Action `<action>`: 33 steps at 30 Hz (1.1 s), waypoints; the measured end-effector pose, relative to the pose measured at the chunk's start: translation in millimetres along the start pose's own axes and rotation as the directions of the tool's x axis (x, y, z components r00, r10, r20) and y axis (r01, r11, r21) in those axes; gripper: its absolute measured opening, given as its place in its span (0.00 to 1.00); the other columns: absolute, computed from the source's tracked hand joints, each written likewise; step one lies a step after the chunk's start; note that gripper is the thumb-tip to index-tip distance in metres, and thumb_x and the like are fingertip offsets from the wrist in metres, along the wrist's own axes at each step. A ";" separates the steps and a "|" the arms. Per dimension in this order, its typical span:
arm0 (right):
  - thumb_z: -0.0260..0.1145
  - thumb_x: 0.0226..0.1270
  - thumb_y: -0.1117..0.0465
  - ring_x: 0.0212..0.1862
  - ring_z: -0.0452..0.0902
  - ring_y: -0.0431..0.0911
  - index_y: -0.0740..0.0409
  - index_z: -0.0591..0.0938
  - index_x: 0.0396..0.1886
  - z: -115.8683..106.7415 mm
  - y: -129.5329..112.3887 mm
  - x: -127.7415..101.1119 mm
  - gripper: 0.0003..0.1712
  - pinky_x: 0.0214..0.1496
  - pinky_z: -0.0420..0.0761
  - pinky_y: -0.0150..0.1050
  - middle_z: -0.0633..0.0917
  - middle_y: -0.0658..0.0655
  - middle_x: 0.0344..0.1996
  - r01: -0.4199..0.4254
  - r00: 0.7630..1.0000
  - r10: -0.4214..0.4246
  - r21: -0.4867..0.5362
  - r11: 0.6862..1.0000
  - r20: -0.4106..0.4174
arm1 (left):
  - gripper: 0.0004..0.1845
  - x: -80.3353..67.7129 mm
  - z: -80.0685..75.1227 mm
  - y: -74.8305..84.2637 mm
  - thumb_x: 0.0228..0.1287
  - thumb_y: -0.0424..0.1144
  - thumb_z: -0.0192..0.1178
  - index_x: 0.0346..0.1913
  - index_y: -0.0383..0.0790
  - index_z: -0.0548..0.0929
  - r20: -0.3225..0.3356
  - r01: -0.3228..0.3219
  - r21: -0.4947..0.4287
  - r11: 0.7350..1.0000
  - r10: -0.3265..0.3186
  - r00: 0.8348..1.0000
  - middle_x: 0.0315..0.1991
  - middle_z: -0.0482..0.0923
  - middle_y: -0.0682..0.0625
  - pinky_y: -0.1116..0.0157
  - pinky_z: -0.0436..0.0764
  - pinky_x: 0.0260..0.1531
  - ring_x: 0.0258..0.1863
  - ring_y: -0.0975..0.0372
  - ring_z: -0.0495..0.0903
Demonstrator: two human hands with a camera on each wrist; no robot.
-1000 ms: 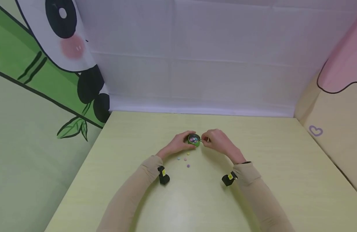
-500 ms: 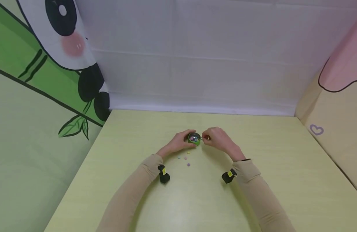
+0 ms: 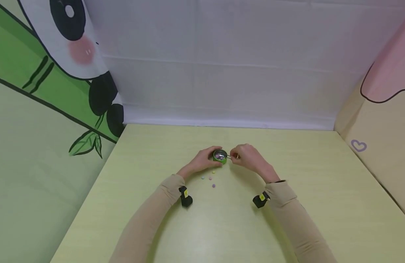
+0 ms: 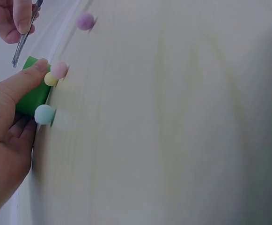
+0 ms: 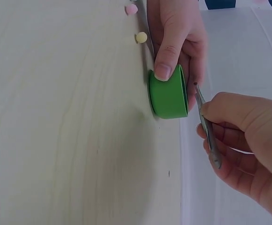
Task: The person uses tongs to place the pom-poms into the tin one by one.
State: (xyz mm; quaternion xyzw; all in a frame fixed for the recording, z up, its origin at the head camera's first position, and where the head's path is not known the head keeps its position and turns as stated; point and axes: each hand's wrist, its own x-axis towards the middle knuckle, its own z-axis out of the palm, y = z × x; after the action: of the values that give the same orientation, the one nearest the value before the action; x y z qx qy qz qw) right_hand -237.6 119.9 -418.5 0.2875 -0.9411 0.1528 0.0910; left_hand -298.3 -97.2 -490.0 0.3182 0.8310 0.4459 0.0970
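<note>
1. Pale yellow-green table (image 3: 288,204) fills the lower half of the head view, with a white cloth wall behind it, a panda and bamboo print at the upper left and a pink and cream panel at the right edge.

2. At the middle of the frame stands a small green cup (image 3: 220,157), round and low, with small pastel beads inside it. In the right wrist view the green cup (image 5: 168,92) shows a plain, smooth side wall.

3. The left hand (image 3: 202,162) holds the cup from its left side, thumb and fingers curled round the wall; the left wrist view shows the thumb pressed on the green side (image 4: 32,93).

4. The right hand (image 3: 250,157) lies just right of the cup and pinches thin metal tweezers (image 5: 207,130). Their long axis runs from the right hand leftward toward the cup, tips at or just over its rim; whether they carry a bead cannot be told.

5. So the cup sits between the two hands, touching the left one and just beside the right one.

6. Four loose beads lie on the table just below the cup, nearer the left hand: a yellow bead (image 3: 214,172), a pink bead (image 3: 210,178), a pale blue bead (image 3: 203,178) and a purple bead (image 3: 214,186).
</note>
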 end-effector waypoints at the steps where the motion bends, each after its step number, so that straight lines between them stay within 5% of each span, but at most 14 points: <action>1: 0.65 0.60 0.68 0.26 0.73 0.37 0.58 0.86 0.28 0.4 0.3 -0.2 0.05 0.29 0.74 0.30 0.84 0.50 0.23 -0.001 1.000 0.001 -0.002 1.000 0.003 | 0.39 -0.1 -0.2 0.0 0.57 0.40 0.73 0.71 0.41 0.69 0.000 0.000 0.001 1.000 0.000 1.000 0.67 0.74 0.43 0.55 0.67 0.74 0.69 0.51 0.71; 33: 0.66 0.58 0.67 0.26 0.72 0.36 0.57 0.85 0.27 5.7 -29.0 -23.4 0.04 0.28 0.75 0.28 0.84 0.49 0.23 -0.014 1.000 0.014 0.000 1.000 -0.004 | 0.40 -9.3 -6.5 0.3 0.56 0.39 0.73 0.71 0.41 0.69 0.027 -0.006 -0.001 1.000 0.006 1.000 0.67 0.74 0.43 0.54 0.66 0.74 0.69 0.50 0.72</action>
State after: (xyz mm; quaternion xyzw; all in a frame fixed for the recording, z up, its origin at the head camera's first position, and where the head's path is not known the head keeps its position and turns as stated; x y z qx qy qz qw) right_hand -202.4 107.1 -423.1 0.2807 -0.9429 0.1541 0.0917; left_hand -293.8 -107.2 -487.1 0.3266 0.8284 0.4422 0.1071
